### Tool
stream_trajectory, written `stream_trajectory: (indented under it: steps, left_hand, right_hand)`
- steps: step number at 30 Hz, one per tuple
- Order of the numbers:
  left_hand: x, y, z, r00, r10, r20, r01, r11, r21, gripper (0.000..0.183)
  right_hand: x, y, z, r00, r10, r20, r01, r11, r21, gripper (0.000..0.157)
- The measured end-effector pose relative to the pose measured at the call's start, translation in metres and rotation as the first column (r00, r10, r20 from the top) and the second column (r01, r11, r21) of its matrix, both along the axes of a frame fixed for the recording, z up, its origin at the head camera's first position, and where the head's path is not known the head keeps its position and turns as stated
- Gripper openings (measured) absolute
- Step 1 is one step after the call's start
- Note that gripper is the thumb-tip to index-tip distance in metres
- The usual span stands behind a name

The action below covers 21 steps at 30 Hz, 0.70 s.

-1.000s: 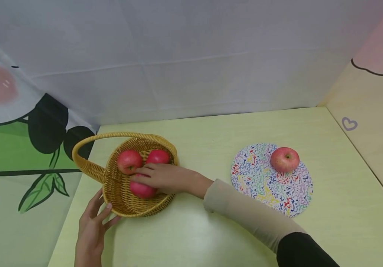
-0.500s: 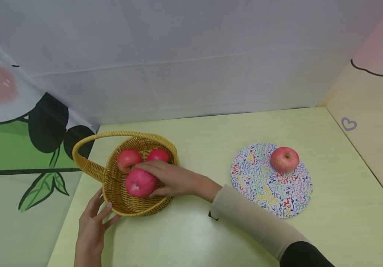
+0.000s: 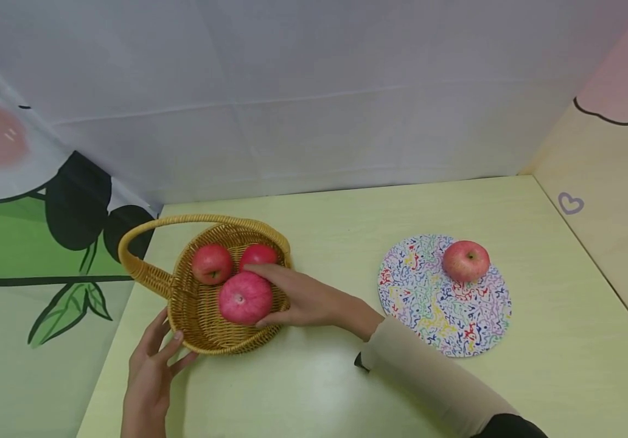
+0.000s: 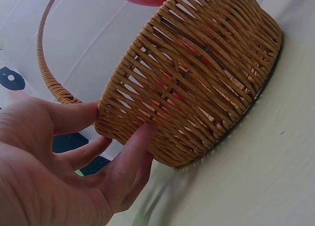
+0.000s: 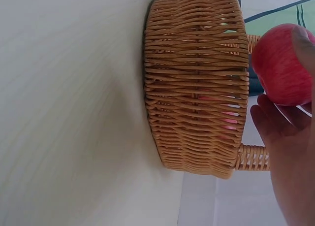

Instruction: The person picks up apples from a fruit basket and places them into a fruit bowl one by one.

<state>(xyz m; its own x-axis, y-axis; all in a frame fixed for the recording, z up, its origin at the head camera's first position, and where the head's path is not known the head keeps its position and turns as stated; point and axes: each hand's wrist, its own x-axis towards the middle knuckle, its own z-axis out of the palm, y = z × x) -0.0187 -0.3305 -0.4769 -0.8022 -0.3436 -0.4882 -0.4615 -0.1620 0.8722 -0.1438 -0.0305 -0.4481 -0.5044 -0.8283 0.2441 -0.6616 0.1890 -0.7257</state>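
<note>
In the head view, my right hand (image 3: pixel 308 298) grips a red apple (image 3: pixel 244 298) between thumb and fingers. The right wrist view has this apple (image 5: pixel 283 63) raised above the rim of the wicker basket (image 5: pixel 197 83). Two more apples, one on the left (image 3: pixel 212 264) and one on the right (image 3: pixel 259 254), lie inside the basket (image 3: pixel 179 322). At the basket's near left side is my left hand (image 3: pixel 150 377), its fingers spread and resting against the outer wall. The left wrist view shows those fingertips (image 4: pixel 145 132) touching the weave (image 4: pixel 187 78).
A round mat (image 3: pixel 429 310) with multicoloured squiggles lies on the right of the pale table (image 3: pixel 314 389). One apple (image 3: pixel 465 261) sits on its upper right part. The basket's tall handle (image 3: pixel 144 228) arches over its back left. A white cloth (image 3: pixel 314 140) hangs behind the table.
My right hand has taken hold of the near apple, lifted it from the basket floor and shifted slightly right with it. The left hand has stayed at the basket's side.
</note>
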Motion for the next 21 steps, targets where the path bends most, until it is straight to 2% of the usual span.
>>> stream_trajectory:
  steps: [5, 18, 21]
  left_hand:
    - [0.0, -0.001, -0.001, 1.0, 0.0, -0.007, 0.0, 1.0, 0.01, 0.068]
    - [0.001, -0.002, -0.003, 1.0, 0.0, -0.018, 0.0, 1.0, 0.02, 0.069]
    - [0.001, -0.002, -0.003, 1.0, 0.001, -0.018, -0.001, 1.0, 0.022, 0.069]
  right_hand:
    - [0.003, 0.01, -0.001, 1.0, -0.01, 0.005, 0.01, 1.0, -0.007, 0.091]
    - [0.016, 0.044, 0.008, 0.991, -0.105, 0.08, 0.111, 0.992, -0.067, 0.092]
    - [0.018, 0.052, 0.005, 0.987, -0.129, 0.092, 0.138, 0.986, -0.091, 0.092]
